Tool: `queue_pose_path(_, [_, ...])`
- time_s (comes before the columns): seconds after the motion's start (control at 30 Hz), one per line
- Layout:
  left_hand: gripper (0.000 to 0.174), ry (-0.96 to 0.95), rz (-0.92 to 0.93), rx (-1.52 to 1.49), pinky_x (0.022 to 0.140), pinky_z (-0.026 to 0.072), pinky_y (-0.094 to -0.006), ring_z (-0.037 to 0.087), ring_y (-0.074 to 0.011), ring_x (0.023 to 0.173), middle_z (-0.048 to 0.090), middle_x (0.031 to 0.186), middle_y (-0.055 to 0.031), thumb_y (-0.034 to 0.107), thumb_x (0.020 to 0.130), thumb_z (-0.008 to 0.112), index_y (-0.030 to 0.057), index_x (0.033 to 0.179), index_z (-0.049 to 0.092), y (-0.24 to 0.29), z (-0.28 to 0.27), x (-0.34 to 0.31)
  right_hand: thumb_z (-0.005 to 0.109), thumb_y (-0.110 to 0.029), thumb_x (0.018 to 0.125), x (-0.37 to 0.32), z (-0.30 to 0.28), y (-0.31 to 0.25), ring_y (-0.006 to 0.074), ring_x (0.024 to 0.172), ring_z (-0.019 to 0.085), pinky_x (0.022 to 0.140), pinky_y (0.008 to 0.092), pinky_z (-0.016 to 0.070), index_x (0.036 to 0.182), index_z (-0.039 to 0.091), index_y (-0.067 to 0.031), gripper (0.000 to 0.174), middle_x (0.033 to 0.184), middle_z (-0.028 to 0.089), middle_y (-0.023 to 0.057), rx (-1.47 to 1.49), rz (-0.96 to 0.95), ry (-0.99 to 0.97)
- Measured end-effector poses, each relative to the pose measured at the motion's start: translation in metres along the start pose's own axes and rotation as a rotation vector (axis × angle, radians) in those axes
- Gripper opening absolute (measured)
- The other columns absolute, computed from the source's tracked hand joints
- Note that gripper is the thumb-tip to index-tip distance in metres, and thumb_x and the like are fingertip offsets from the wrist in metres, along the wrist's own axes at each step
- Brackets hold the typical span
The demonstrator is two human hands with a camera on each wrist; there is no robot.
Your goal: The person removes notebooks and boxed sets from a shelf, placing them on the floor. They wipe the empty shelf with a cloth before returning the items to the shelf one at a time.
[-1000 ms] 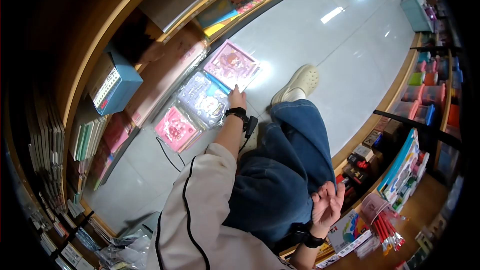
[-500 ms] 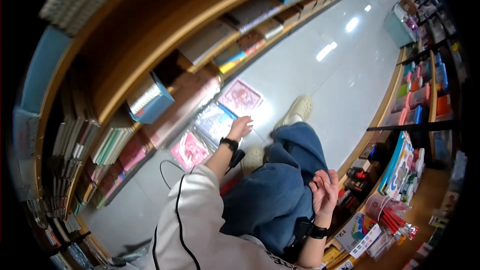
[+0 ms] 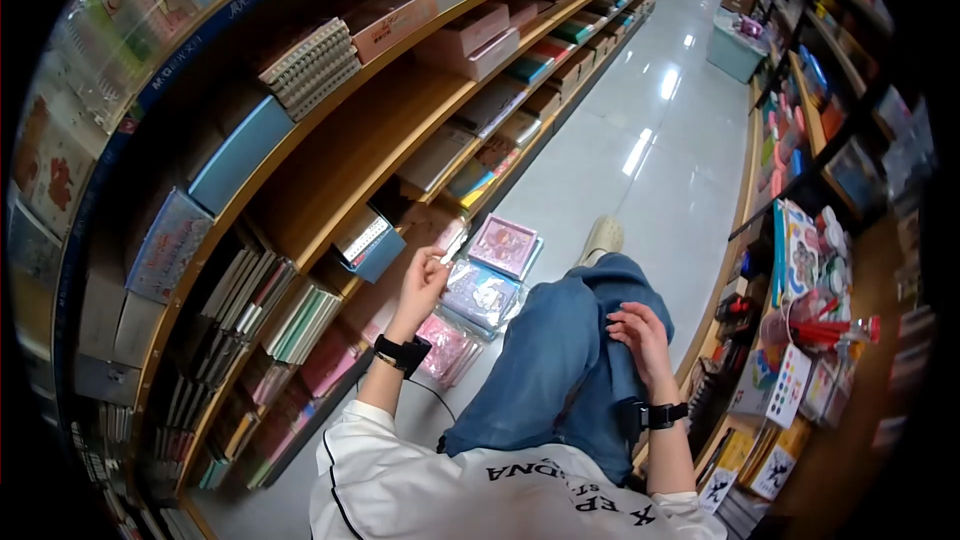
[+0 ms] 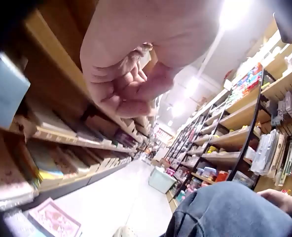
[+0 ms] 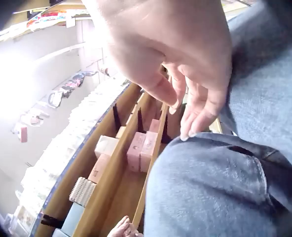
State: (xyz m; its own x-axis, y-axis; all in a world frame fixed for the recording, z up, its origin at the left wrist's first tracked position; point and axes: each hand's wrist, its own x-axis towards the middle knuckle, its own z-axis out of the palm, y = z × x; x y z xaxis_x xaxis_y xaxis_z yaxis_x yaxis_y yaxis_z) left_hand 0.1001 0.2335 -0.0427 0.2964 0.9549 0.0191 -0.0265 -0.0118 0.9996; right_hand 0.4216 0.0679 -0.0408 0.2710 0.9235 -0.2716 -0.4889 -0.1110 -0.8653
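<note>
My left hand hangs in the air beside the low shelf, fingers loosely curled and nothing in them. Behind it on the floor lie a pink picture-covered box or book, a blue-purple plastic-wrapped one with a white cartoon figure, and a pink packet, in a row along the shelf's foot. In the right wrist view my right hand is relaxed and holds nothing, its fingertips close over the jeans at the knee.
Wooden shelving with notebooks and boxes rises on the left; a blue box juts from it. On the right, a low shelf carries paint sets and red-handled brushes. A pale green bin stands farther down the aisle.
My left hand has left the pink picture-covered item and lifted toward the shelf, its fingers curling. The head view has tilted up along the aisle. My right hand stays near the knee.
</note>
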Motion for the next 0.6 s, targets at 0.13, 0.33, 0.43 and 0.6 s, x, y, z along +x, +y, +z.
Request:
queue_pose_path(0.13, [0.022, -0.025, 0.109, 0.161, 0.067, 0.0424, -0.0192, 0.050, -0.0067, 0.077, 0.051, 0.086, -0.0001, 0.006, 0.082, 0.054, 0.0054, 0.103, 0.047, 0.029, -0.012, 0.004, 0.043, -0.011, 0.088, -0.035, 0.002, -0.025, 0.0163, 0.077, 0.059, 0.070, 0.0255, 0.0481, 0.104, 0.047, -0.0011, 0.020, 0.092, 0.060, 0.0117, -0.099, 0.057, -0.048])
queue_pose_path(0.33, [0.023, 0.067, 0.187, 0.381, 0.080, 0.0412, -0.0253, 0.050, -0.0114, 0.091, 0.053, 0.095, -0.0035, 0.006, 0.080, 0.056, 0.0051, 0.101, 0.048, 0.045, -0.012, 0.048, 0.045, -0.010, 0.086, -0.031, -0.015, -0.059, 0.0148, 0.079, 0.058, 0.071, 0.0258, 0.0478, 0.106, 0.047, -0.0021, 0.022, 0.093, 0.060, 0.0100, -0.274, 0.103, -0.079])
queue_pose_path(0.43, [0.030, 0.138, 0.228, 0.678, 0.083, 0.0404, -0.0285, 0.050, -0.0183, 0.096, 0.052, 0.100, -0.0089, 0.013, 0.078, 0.058, 0.0032, 0.104, 0.047, 0.051, -0.014, 0.090, 0.044, -0.010, 0.086, -0.009, -0.010, -0.098, 0.0145, 0.082, 0.057, 0.072, 0.0260, 0.0473, 0.109, 0.046, -0.0023, 0.024, 0.096, 0.059, 0.0096, -0.353, 0.097, -0.175])
queue_pose_path(0.6, [0.045, 0.228, 0.313, 0.988, 0.094, 0.0308, -0.0391, 0.039, -0.0336, 0.110, 0.043, 0.113, -0.0214, 0.022, 0.076, 0.056, -0.0015, 0.111, 0.040, 0.046, -0.002, 0.183, 0.045, -0.012, 0.087, 0.089, 0.004, -0.164, 0.0162, 0.089, 0.056, 0.074, 0.0279, 0.0476, 0.113, 0.044, -0.0025, 0.028, 0.105, 0.053, 0.0104, -0.390, 0.001, -0.361])
